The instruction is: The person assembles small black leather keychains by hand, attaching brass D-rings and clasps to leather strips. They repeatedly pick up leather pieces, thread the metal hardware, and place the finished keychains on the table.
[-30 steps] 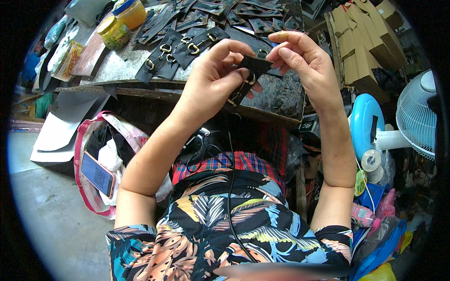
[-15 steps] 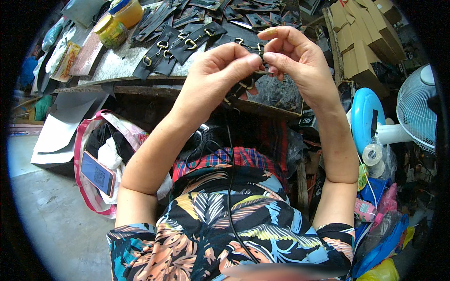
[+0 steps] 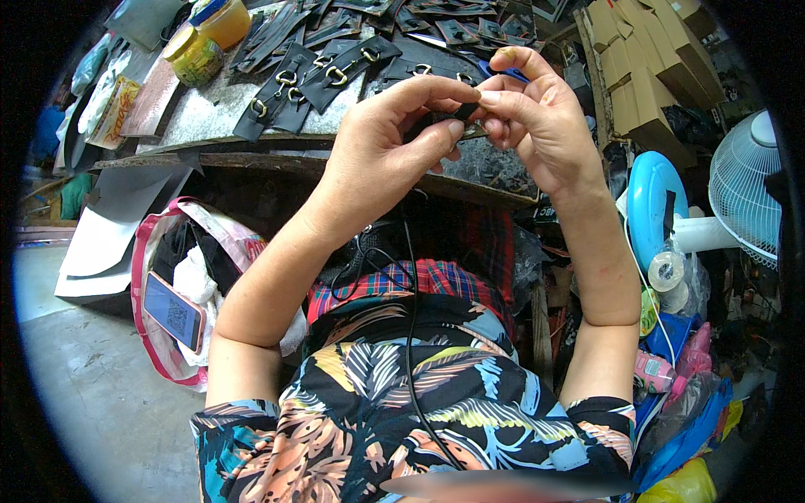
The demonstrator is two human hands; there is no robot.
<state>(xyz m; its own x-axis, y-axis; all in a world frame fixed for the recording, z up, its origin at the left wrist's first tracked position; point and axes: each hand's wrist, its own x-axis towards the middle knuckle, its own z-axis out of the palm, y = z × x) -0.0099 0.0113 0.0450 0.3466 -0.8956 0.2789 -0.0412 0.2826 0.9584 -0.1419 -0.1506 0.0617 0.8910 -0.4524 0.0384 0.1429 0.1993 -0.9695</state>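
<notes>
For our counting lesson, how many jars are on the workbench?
2: a yellow-lidded jar at upper left and a blue-lidded jar just behind it. Others may be hidden.

Grey floor (image 3: pixel 109 377) shows below left front corner of counter (image 3: pixel 194 117); brown cardboard (image 3: pixel 641 54) beside right edge, white fan (image 3: pixel 745 197) farther right.

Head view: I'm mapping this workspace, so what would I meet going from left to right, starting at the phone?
Phone → left hand → black strap piece at the fingertips → right hand → round blue fan base → white fan cage.
</notes>
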